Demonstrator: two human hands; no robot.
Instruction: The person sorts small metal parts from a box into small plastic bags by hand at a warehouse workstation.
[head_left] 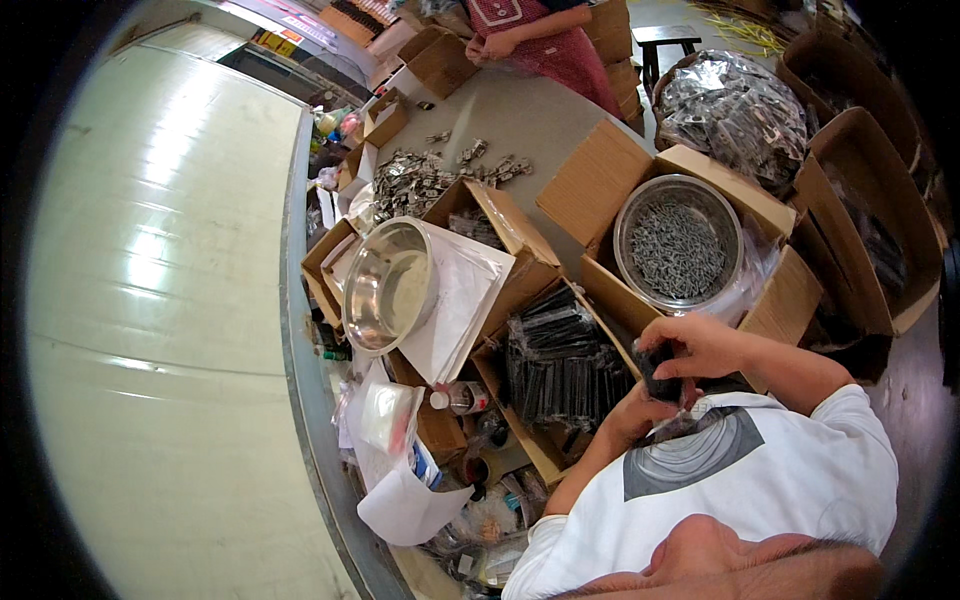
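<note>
Both my hands are closed around a small black piece (660, 372) that seems to be in clear plastic film. My right hand (692, 346) grips its upper end, thumb and fingers bent around it. Below, my left hand (638, 410) holds the lower end, its fingers partly hidden. Just left of them is an open carton (548, 452) packed with black plastic-wrapped pieces (565, 375). Beyond my right hand, a round clear tub (620, 240) full of grey screws (678, 250) sits in another open carton (603, 283).
A steel bowl (390, 285) rests on white papers (470, 300) over a carton. Metal clips (410, 180) lie heaped on the table (540, 110). A bottle (462, 397) stands near the black pieces. Bagged silver parts (735, 115) and cartons (865, 210) are at right. Another person (545, 45) works across the table.
</note>
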